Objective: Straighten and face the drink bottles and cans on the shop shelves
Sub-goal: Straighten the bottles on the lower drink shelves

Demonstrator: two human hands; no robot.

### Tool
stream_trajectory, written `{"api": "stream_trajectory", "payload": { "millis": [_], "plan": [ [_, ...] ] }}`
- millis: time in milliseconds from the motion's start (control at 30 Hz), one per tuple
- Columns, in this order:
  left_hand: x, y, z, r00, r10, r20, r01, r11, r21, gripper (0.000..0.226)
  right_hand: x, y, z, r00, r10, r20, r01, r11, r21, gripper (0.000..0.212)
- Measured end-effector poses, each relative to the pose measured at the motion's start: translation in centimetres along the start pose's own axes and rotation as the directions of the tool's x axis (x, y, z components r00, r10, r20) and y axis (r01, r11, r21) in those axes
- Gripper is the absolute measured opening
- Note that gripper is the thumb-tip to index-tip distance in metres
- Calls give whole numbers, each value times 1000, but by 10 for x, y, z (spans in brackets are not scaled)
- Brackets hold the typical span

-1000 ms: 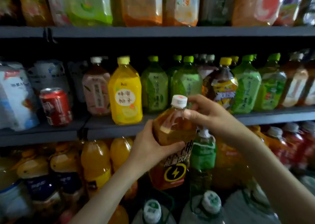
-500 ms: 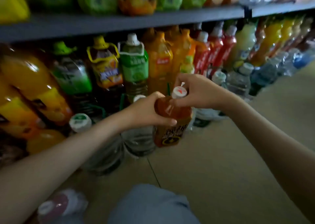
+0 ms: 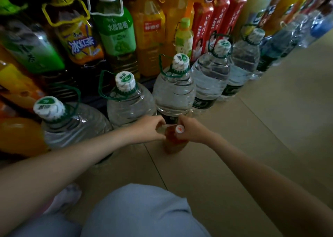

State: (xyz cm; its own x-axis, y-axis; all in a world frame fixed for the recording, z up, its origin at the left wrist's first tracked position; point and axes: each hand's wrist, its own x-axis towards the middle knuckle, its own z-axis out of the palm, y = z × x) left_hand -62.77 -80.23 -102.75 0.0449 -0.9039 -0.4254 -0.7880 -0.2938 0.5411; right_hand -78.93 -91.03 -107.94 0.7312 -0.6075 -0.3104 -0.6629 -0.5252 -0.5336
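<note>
Fingers [image 3: 159, 123] of the left hand [image 3: 146, 129] are curling round the shoulder of the small amber bottle [image 3: 173, 144] while the right hand [image 3: 193, 131] is pinching at its white cap [image 3: 179, 129], seemingly steadying it upright on the floor [image 3: 252, 146]. It is sitting just in front of the water jugs [image 3: 173, 94], probably being parked there; beyond them, the large juice and tea bottles [image 3: 115, 36] are showing their labels.

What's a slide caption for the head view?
Left hand and right hand hold a small amber bottle at the floor, before a row of big water jugs.
</note>
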Motion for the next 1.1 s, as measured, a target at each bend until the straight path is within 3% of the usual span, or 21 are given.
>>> {"api": "stream_trajectory", "payload": {
  "millis": [133, 267, 367, 400, 467, 533, 600, 767, 867, 933, 1000, 1100],
  "plan": [
    [3, -2, -10, 998, -34, -56, 26, 991, -131, 46, 11, -1, 0, 999, 35, -8, -35, 999, -7, 25],
    [-5, 18, -42, 989, 19, -147, -59, 959, -279, 34, 12, -24, -38, 942, 93, 324, 9, 953, -301, 41],
    [-10, 36, -90, 935, 44, -351, -183, 910, -373, 20, 17, -71, -106, 922, 59, 383, 35, 972, -234, 43],
    [-10, 41, -112, 901, 42, -432, -227, 894, -387, 17, 21, -92, -134, 948, -11, 319, 76, 978, -193, 33],
    [-10, 54, -163, 824, 31, -566, -313, 857, -409, 12, 37, -133, -191, 979, -202, -18, 195, 961, -199, 16],
    [-11, 69, -216, 765, -13, -644, -402, 772, -493, 10, 58, -166, -238, 842, -273, -466, 256, 961, -101, 19],
    [-13, 79, -262, 710, -85, -699, -440, 721, -534, 10, 84, -191, -269, 684, -190, -704, 336, 939, 73, 36],
    [-23, 74, -330, 432, -125, -893, -338, 896, -289, 3, 142, -233, -311, 570, -34, -821, 390, 891, 234, 66],
    [-33, 68, -348, 235, -2, -972, -196, 979, -49, 13, 159, -261, -338, 460, -83, -884, 364, 926, 103, 74],
    [-38, 65, -359, 106, 136, -985, -126, 984, 123, 22, 169, -278, -361, 442, -130, -888, 356, 933, 41, 77],
    [-40, 64, -368, 77, 265, -961, -61, 963, 261, 33, 180, -288, -380, 506, -151, -849, 337, 941, 33, 74],
    [-39, 65, -375, 159, 399, -903, 31, 912, 408, 53, 188, -289, -391, 527, -150, -837, 396, 914, 86, 54]
  ]
}}
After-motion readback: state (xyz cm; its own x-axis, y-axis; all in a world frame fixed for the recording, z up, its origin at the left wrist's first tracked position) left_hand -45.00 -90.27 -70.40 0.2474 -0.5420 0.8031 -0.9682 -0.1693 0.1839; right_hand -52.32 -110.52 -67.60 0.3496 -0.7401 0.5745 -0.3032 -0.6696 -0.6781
